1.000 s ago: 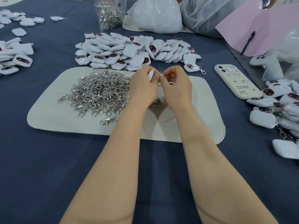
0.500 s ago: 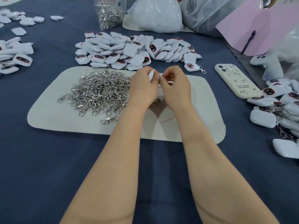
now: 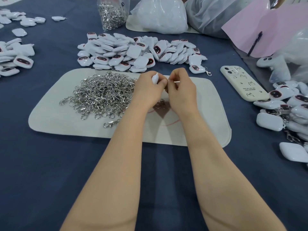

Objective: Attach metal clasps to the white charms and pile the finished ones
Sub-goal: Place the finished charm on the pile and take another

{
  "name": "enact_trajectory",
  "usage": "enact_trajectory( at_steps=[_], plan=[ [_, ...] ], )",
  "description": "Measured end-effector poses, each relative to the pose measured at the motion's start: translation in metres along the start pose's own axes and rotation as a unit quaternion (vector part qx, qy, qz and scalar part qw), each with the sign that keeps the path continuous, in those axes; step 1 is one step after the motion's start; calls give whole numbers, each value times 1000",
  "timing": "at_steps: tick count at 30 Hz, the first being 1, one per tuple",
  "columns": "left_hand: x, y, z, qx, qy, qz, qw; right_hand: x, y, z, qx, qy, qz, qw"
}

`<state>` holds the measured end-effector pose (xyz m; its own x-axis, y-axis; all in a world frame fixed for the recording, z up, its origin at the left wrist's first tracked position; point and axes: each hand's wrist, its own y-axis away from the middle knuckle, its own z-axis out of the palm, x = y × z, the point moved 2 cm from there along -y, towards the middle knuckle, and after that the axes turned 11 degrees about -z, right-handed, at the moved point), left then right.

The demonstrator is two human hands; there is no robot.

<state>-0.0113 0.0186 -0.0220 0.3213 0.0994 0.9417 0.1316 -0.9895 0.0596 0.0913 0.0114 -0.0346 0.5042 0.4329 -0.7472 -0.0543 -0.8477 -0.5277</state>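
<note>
My left hand (image 3: pixel 148 90) pinches a white charm (image 3: pixel 155 78) above the cream mat (image 3: pixel 50 120). My right hand (image 3: pixel 181 89) meets it fingertip to fingertip and pinches a small metal clasp, almost wholly hidden by the fingers. A heap of loose metal clasps (image 3: pixel 101 94) lies on the mat just left of my hands. Behind the mat spreads a pile of white charms (image 3: pixel 133 50) with dark faces. At the right edge lies a pile of charms with clasps on them (image 3: pixel 286 110).
A phone in a cream case (image 3: pixel 243 82) lies right of the mat. At the back stand a clear bag of clasps (image 3: pixel 113 12), white plastic bags (image 3: pixel 160 15) and pink paper (image 3: pixel 260 30). More charms (image 3: pixel 15 54) lie at the far left on the blue cloth.
Both hands stay together over the mat; the fingertips have shifted slightly while working the clasp against the charm.
</note>
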Motion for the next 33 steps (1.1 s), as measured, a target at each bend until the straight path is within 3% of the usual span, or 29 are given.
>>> enact_trajectory(
  at_steps=[7, 11, 23, 33],
  plan=[
    [6, 1, -5, -86, 54, -93, 990, 3, -3, -3, 34, -4, 43, 999],
    [3, 0, -1, -42, -20, -57, 997, 2, -3, -1, 32, -16, 48, 998],
    [1, 1, -5, 32, -31, 19, 999, -3, -3, 0, -13, -40, 24, 999],
    [-4, -5, -2, 97, -73, 51, 991, 0, -4, 0, 23, -7, 30, 999]
  ],
)
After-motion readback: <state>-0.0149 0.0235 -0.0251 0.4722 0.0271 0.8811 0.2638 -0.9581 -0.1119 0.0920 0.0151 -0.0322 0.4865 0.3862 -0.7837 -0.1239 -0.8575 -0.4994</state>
